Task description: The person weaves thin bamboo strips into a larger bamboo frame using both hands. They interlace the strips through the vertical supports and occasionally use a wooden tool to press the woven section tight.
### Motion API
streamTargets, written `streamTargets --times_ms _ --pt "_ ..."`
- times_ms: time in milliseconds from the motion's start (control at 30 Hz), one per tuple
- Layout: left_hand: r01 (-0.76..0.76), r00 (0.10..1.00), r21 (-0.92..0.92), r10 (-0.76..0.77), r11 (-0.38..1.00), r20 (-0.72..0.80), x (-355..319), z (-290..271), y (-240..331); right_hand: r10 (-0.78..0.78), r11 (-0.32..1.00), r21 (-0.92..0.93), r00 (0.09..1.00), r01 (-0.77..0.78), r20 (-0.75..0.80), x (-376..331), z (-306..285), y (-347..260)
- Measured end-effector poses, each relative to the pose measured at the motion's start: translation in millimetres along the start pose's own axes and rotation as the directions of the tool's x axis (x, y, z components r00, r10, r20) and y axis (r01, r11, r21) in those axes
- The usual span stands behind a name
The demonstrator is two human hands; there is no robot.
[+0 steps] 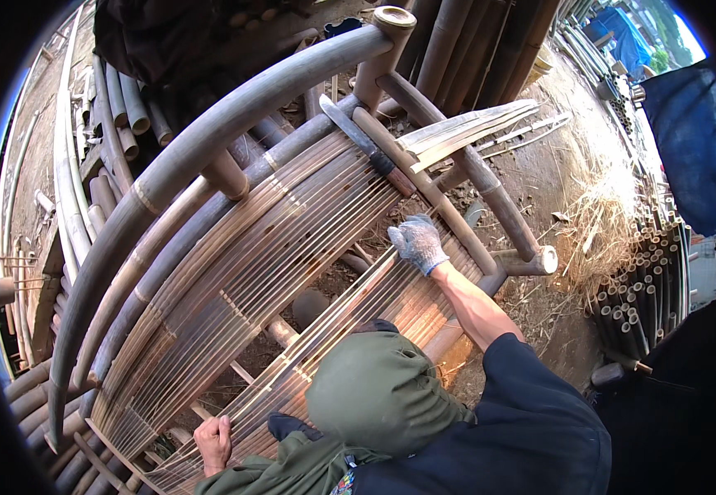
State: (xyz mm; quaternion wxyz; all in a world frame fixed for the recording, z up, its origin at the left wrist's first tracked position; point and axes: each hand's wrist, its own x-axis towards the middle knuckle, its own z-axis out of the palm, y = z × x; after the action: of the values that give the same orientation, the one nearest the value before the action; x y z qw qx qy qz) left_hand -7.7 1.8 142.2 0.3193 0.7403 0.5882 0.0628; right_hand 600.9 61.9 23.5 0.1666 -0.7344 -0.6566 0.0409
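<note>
A bamboo bench (242, 91) with a slatted seat lies below me. My right hand (420, 243), in a pale knitted glove, is closed at the right ends of long narrow bamboo strips (341, 301) beside a gap in the seat. My bare left hand (212, 441) is curled, thumb up, at the strips near the seat's left end. What lies inside its fingers is partly hidden. A large knife (366, 144) with a dark handle rests by the bench's right end, beyond my right hand. Olive-green cloth (370, 396) hides part of the near slats.
Split bamboo pieces (465, 132) lie across the bench's right end rail. Bamboo poles (131, 103) are stacked at the left, with cut poles (647, 297) bundled at the right. Shavings (601, 214) cover ground there. Dark blue cloth (692, 148) hangs at the far right.
</note>
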Motion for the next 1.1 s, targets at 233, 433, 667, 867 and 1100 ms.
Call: streamTargets --times_ms 233,433,667,867,1100 --pt "0.012 0.995 -0.006 -0.013 1.0 -0.096 2 1 -9 0.018 0.991 0.127 0.987 -0.038 0.159 20 20 -8" --pt "0.025 0.993 -0.06 -0.032 0.998 -0.115 11 11 1 0.038 0.989 0.141 0.996 -0.048 0.077 23 20 1" --pt "0.033 0.997 -0.079 -0.027 0.996 0.074 17 35 -12 -0.097 0.896 -0.398 0.961 0.198 0.258 33 35 -3" --pt "0.056 0.997 0.031 -0.057 0.998 0.046 30 74 -55 -0.159 0.837 -0.394 0.857 0.381 0.49 35 40 10" --pt "0.179 0.983 -0.082 -0.176 0.98 0.043 31 99 -70 -0.239 0.842 -0.307 0.815 0.445 0.528 36 51 32"
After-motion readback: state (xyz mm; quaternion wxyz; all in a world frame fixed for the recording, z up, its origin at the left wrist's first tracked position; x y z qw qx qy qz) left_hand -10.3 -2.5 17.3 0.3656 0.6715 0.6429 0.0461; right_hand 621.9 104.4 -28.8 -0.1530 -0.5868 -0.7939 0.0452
